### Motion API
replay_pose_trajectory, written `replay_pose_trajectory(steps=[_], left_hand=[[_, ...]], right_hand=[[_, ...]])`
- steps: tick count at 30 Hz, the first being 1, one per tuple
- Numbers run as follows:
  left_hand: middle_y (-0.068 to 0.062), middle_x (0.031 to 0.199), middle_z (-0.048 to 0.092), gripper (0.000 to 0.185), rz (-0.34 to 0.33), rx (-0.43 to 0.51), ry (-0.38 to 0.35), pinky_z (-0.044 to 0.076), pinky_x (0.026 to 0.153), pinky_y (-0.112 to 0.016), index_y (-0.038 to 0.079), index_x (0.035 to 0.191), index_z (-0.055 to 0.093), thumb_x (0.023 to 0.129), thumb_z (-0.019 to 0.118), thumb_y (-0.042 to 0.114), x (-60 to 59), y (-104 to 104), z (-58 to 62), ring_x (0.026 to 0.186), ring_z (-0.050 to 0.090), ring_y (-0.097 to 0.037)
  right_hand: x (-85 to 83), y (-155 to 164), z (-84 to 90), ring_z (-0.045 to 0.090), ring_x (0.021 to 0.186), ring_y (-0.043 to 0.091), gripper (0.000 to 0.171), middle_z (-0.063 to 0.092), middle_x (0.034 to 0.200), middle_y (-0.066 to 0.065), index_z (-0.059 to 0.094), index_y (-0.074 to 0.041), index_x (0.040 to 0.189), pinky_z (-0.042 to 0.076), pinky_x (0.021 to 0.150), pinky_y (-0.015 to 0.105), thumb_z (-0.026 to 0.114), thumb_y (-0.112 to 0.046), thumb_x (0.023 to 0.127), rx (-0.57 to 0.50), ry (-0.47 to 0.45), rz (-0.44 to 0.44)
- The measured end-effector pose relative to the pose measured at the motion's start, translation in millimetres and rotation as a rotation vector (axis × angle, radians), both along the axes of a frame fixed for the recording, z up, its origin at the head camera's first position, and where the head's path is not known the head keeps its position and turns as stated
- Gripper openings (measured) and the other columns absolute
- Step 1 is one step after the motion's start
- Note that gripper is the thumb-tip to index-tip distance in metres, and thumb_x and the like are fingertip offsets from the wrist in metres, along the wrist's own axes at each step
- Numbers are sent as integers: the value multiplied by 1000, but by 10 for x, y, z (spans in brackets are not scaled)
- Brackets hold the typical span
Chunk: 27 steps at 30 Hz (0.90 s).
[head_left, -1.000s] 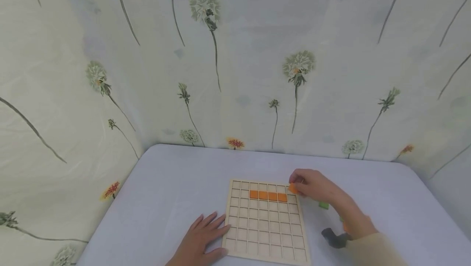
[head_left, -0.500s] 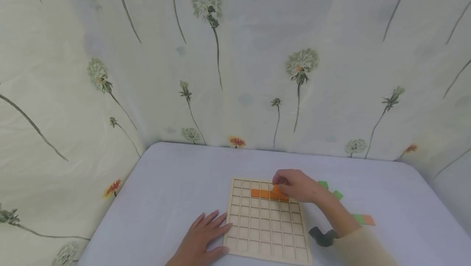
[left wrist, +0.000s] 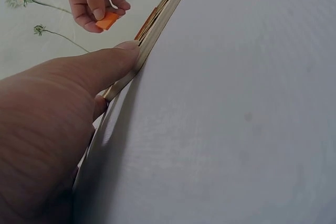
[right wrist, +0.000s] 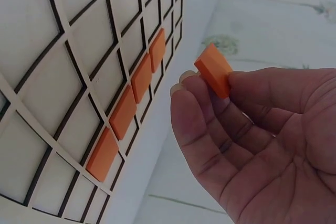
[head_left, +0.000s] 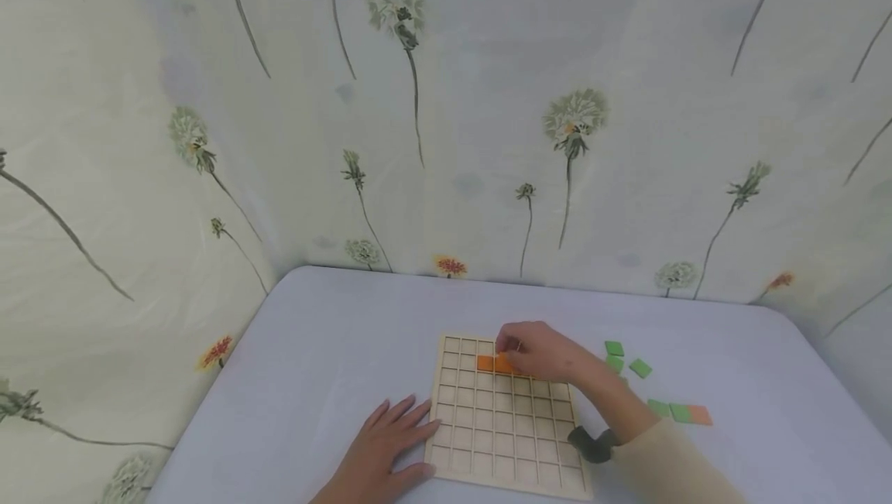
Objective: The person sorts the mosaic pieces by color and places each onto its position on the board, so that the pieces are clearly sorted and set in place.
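Left hand (head_left: 379, 454) nearest the camera: flat on the tabletop (head_left: 313, 349), fingers straight, thumb and fingertips touching the near-left edge of the wooden grid board (head_left: 503, 450). Holds nothing, just braces the board.

Right hand (head_left: 540, 351) sits over the board's far rows. Grip is clamped: thumb and fingers pinch one orange tile (right wrist: 214, 70), tilted on edge, clear of the board surface in the right wrist view. The left wrist view shows the same tile (left wrist: 107, 20) pinched above the board edge.

Just below and beside the grip: a row of orange tiles (right wrist: 131, 114) already seated in adjacent cells, four countable from the wrist; in the head view the hand covers most of the row.

Right of the grip, well apart on the tabletop: loose green tiles (head_left: 627, 358) and one more orange tile (head_left: 699, 415) beside two greens.

Judgement: placement step, mid-carry, tile not yet seated. Which cell it's aimed at, can't tell. Next move calls for levelling the tile square to the grid, lining it over an open cell, lowering it flat and only then releasing. Left hand should keep the board from sliding.
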<state>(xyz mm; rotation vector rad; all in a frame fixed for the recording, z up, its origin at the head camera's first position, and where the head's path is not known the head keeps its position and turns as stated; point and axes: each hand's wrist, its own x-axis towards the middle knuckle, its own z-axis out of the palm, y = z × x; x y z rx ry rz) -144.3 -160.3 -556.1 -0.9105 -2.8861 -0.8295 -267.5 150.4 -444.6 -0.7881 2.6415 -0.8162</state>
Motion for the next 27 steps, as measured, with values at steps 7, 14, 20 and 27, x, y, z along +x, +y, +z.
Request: replay_pose_trajectory(steps=[7,14,20,27], left_hand=[[2,162,46,60,-5,-20,5,24,123,-62,24,151,58,102,57,58,-17,-7,-12,153,34,-26],[2,162,46,61,-10,-13,5,25,121,-64,24,151,58,103,55,60,-19,-17,-20,153,35,-27],[3,162,46,61,-10,-9,1,25,121,-64,25,152,58,103,54,61,-26,-24,-40,153,34,-27],[2,161,47,59,-15,1,41,27,121,-63,24,151,59,103,55,58,-26,-28,-27,152,36,-27]], right_hand=[[1,-70,-69,66,97,20,15,71,101,1,70,-10,102,57,84,43,60,0,96,2,8,23],[17,-163,-124,67,99,21,15,71,101,-2,70,-12,102,58,85,43,63,0,96,22,15,33],[46,-209,-134,66,94,20,16,71,100,0,70,-9,104,59,82,43,60,2,98,24,26,65],[52,-245,-133,65,89,15,18,70,97,-3,71,-10,103,58,79,41,59,2,99,18,27,77]])
